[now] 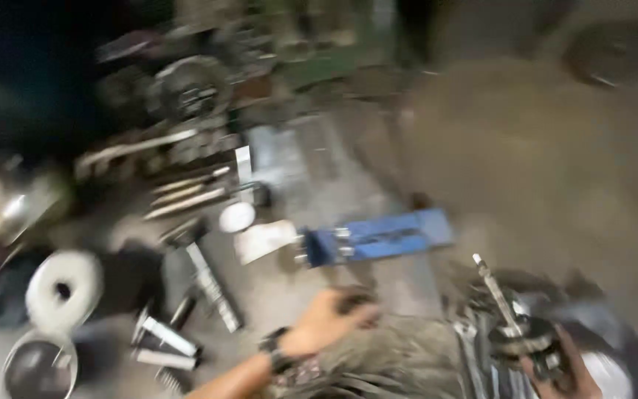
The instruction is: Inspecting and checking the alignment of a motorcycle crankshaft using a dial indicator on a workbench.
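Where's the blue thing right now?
The flat blue tool lies on the floor near the middle of the head view, just beyond the left hand and right of a small white sheet.

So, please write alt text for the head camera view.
Blurred view down onto a cluttered workshop floor: the left hand touches a small dark part, and the right hand holds a metal shaft with a gear. A blue tool lies ahead.

blue metal block (378,236), white roll (64,290), steel bowl (38,366)
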